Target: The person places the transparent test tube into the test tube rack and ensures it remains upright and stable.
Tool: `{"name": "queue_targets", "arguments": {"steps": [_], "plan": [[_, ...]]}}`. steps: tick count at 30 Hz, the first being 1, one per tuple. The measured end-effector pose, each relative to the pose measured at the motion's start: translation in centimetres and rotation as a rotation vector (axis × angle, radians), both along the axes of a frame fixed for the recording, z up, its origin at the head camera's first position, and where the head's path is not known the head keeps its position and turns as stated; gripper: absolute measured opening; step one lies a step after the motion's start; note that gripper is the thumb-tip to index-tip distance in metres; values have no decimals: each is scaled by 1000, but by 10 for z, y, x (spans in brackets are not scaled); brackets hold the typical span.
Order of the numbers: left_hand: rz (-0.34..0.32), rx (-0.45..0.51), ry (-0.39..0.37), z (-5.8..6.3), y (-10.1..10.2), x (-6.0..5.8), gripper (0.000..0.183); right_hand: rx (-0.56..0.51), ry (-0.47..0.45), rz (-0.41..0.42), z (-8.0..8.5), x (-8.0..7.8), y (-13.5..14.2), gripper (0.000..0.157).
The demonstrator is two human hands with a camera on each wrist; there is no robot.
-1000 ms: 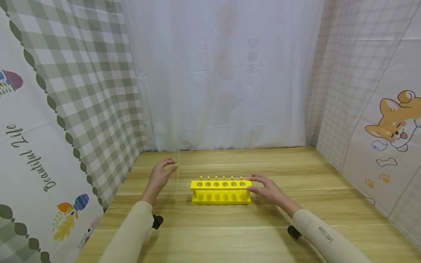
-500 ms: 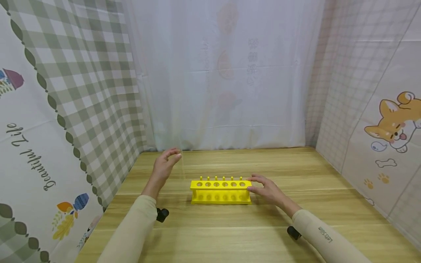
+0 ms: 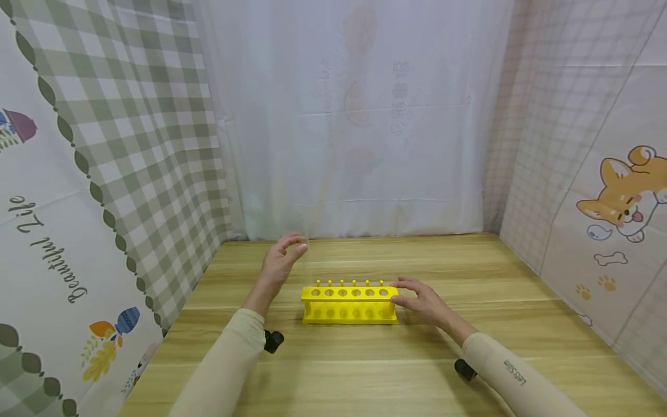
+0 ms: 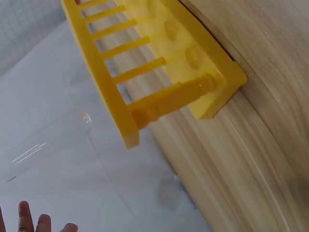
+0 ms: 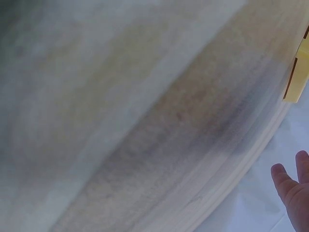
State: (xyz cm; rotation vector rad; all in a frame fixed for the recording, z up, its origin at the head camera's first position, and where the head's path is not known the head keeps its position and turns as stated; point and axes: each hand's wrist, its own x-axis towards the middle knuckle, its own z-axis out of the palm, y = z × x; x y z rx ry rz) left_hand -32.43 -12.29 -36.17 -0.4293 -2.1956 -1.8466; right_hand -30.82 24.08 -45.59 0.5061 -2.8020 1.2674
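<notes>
A yellow test tube rack (image 3: 350, 294), with a row of round holes and short pegs behind them, stands upright on the table. My left hand (image 3: 277, 263) is raised behind and left of the rack, pinching a clear test tube (image 4: 50, 140) between thumb and fingers. The tube barely shows in the head view; in the left wrist view its rounded end points toward the rack's near top edge, apart from it. At the rack's right end, my right hand (image 3: 424, 301) grips the top plate, thumb in front and fingers behind. The holes hold no visible tubes.
The wooden table (image 3: 469, 272) extends around the rack. A white curtain (image 3: 354, 145) hangs at the back, a green checked cloth (image 3: 156, 116) on the left and a printed cloth (image 3: 583, 174) on the right. Black wrist cameras sit under both sleeves.
My left hand has moved right and away from me with the test tube, nearer to the rack's left end. My right hand and the rack have stayed put.
</notes>
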Motion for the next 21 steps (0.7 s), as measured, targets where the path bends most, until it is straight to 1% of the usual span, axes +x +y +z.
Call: {"name": "queue_targets", "arguments": {"steps": [5, 9, 15, 21], "plan": [[-19, 14, 12, 0, 12, 1, 28, 6, 14, 7, 0, 0, 0, 51], [-39, 23, 9, -2, 20, 0, 31, 7, 15, 7, 1, 1, 0, 50], [-66, 28, -1, -7, 27, -1, 31, 14, 12, 8, 1, 1, -1, 50], [-63, 34, -5, -13, 32, -2, 32, 17, 16, 7, 1, 1, -1, 49]]}}
